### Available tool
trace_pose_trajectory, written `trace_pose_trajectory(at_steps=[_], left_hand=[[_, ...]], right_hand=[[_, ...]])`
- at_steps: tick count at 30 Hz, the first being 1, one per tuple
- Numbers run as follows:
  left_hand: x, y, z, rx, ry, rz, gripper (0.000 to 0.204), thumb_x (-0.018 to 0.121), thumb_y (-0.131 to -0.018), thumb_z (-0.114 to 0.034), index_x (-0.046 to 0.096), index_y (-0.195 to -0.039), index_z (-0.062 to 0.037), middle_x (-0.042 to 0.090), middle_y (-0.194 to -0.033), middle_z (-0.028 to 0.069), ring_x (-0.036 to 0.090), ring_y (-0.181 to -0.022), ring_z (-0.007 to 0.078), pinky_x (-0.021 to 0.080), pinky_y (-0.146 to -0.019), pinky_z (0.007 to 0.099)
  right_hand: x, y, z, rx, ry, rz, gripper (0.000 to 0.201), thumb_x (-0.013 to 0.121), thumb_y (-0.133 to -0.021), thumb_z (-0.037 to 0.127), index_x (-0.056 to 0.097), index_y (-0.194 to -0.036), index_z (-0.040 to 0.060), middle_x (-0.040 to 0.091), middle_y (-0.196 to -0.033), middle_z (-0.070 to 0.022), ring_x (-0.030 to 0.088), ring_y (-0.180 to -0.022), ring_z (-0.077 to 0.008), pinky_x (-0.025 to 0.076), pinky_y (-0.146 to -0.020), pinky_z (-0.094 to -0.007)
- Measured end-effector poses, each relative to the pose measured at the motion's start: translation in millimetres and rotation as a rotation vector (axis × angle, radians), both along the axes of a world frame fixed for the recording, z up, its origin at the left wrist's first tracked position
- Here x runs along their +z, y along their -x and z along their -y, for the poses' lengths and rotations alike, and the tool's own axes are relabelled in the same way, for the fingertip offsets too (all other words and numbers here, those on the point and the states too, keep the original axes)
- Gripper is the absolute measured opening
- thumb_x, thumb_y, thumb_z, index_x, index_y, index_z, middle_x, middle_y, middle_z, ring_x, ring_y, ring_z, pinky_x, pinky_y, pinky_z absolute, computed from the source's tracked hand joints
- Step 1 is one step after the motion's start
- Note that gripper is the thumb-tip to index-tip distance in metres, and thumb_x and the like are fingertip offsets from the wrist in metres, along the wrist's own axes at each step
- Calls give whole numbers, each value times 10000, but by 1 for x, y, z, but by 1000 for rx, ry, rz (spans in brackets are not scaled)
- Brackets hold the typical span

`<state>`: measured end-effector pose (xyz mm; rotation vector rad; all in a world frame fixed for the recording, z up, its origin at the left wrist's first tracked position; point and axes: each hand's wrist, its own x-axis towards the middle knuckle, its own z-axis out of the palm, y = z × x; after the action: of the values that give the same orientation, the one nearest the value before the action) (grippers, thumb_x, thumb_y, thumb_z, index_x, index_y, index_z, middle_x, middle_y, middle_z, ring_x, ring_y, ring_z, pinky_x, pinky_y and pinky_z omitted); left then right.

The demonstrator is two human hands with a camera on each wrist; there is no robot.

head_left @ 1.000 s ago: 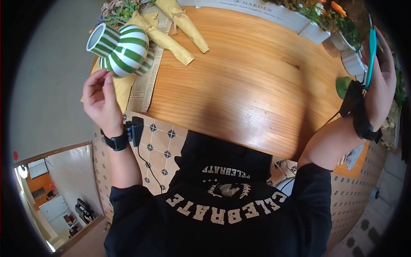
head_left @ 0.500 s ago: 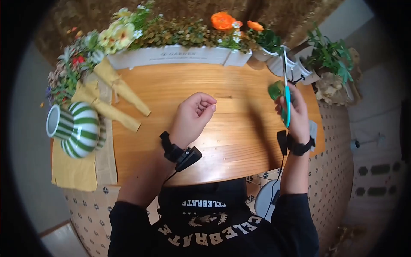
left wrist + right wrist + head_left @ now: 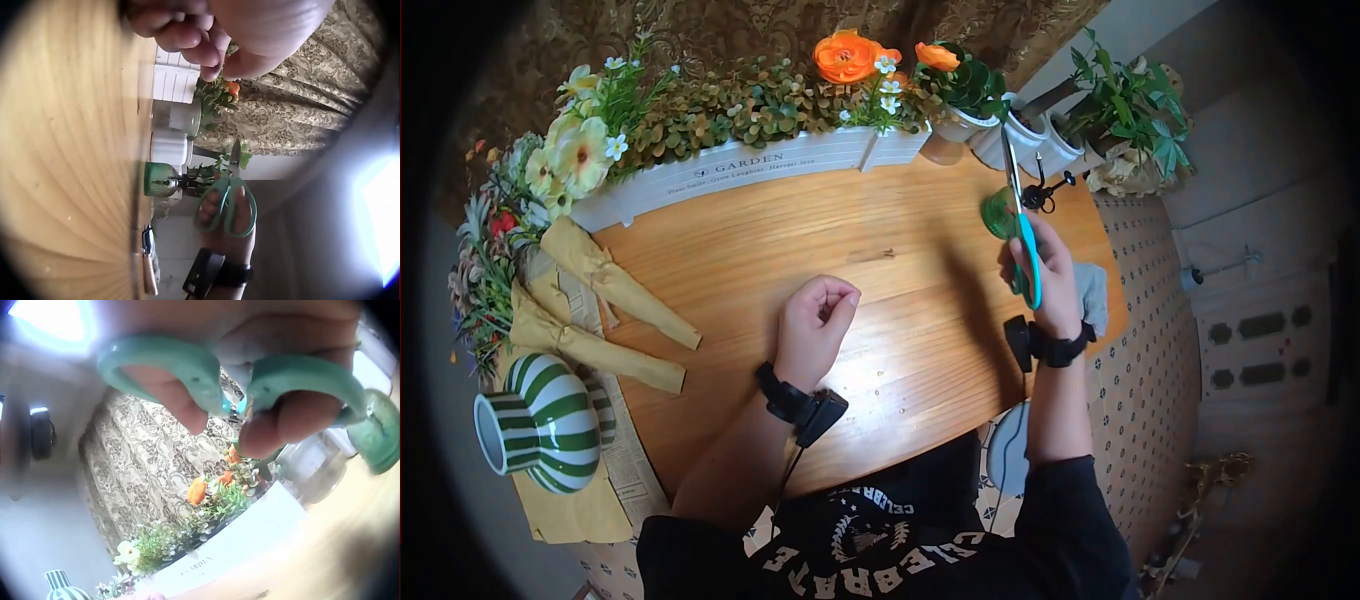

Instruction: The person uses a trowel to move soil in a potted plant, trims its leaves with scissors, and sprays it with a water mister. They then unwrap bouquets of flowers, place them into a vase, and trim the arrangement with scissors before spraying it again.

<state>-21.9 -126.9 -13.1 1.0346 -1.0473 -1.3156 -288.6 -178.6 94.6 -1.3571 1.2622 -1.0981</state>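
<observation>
The right hand (image 3: pixel 1048 285) holds teal-handled scissors (image 3: pixel 1027 255) upright above the right side of the table, with thumb and fingers through the handle loops, as the right wrist view shows. In the left wrist view the scissors (image 3: pixel 232 200) have their blades together. The left hand (image 3: pixel 812 330) is over the middle of the table, its fingers curled in and thumb against them, with nothing visible in it. A green glass bottle (image 3: pixel 1000 213) stands just behind the right hand. At the left lies a green-and-white striped vase (image 3: pixel 555 425), on its side.
Two tan paper-wrapped bundles (image 3: pixel 625 300) lie on newspaper at the left beside flowers. A white planter box (image 3: pixel 730 175) lines the back edge. White pots (image 3: pixel 1055 150) with plants stand at the back right. A grey cloth (image 3: pixel 1091 290) is at the right edge.
The left hand has left the striped vase and come over the middle of the table. The scissors and right hand now appear lower, nearer the middle. The head view has turned rightward.
</observation>
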Motion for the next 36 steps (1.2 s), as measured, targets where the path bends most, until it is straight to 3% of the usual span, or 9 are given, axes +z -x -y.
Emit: trace_pose_trajectory(at_steps=[6, 9, 14, 17, 22, 30, 33, 34, 36], left_hand=[[9, -2, -4, -38, -48, 33, 48, 564, -897, 12, 595, -932, 3, 553, -745, -40, 459, -657, 6, 365, -590, 165], [4, -5, -4, -61, -69, 72, 62, 564, -892, 21, 598, -940, 1, 570, -766, -33, 476, -676, 9, 374, -607, 168], [4, -4, -4, -69, -63, 103, 72, 574, -882, 32, 599, -941, -1, 591, -778, -22, 493, -683, 10, 382, -608, 167], [5, -5, -3, -67, -47, 112, 77, 577, -879, 39, 599, -942, 1, 594, -779, -22, 498, -683, 11, 389, -606, 168], [6, -5, -3, -66, -70, 84, 79, 585, -873, 39, 603, -941, 2, 592, -766, -25, 498, -677, 7, 394, -596, 168], [12, -5, -2, -37, -34, 118, 77, 595, -864, 34, 614, -927, -6, 593, -746, -30, 494, -651, 3, 390, -578, 164], [13, -5, -3, -43, -43, 133, 79, 596, -864, 31, 617, -929, -10, 596, -749, -31, 495, -651, 3, 391, -580, 164], [13, -5, -3, -45, -48, 140, 79, 596, -864, 30, 617, -929, -11, 597, -750, -31, 495, -651, 3, 391, -580, 164], [11, -5, -3, -44, -40, 147, 78, 596, -865, 29, 617, -928, -12, 598, -751, -30, 495, -651, 3, 392, -582, 164]], right_hand=[[-13, -54, 48, 307, 76, 458, 798, 590, -876, 450, 288, -1411, -59, 585, -983, -107, 581, -803, -163, 469, -677, -285], [-21, -74, 54, 421, 78, 512, 820, 604, -865, 450, 275, -1417, -60, 586, -980, -104, 578, -807, -161, 468, -684, -285], [-36, -74, 44, 381, -23, 403, 760, 607, -871, 367, 278, -1419, -44, 574, -800, -87, 545, -621, -135, 430, -556, -240], [-46, -80, 39, 380, 8, 428, 765, 613, -865, 365, 278, -1421, -39, 575, -818, -87, 544, -630, -138, 427, -559, -237], [-53, -87, 45, 435, 33, 472, 799, 621, -857, 378, 246, -1443, -16, 565, -972, -109, 559, -792, -169, 453, -677, -289], [-46, -70, 46, 48, 190, 138, 581, 611, -851, 42, 384, -1386, 37, 583, -875, -52, 547, -731, -103, 429, -621, -216], [-47, -62, 51, -87, 436, -378, 577, 604, -825, 3, 404, -1366, 23, 592, -937, -61, 571, -766, -114, 465, -667, -235], [-40, -67, 47, -104, 380, -332, 577, 621, -790, -5, 435, -1337, 5, 605, -1019, -85, 599, -839, -142, 490, -754, -274], [-46, -64, 50, -84, 437, -428, 586, 632, -776, 6, 446, -1332, 9, 605, -1062, -112, 609, -887, -168, 490, -798, -296]])
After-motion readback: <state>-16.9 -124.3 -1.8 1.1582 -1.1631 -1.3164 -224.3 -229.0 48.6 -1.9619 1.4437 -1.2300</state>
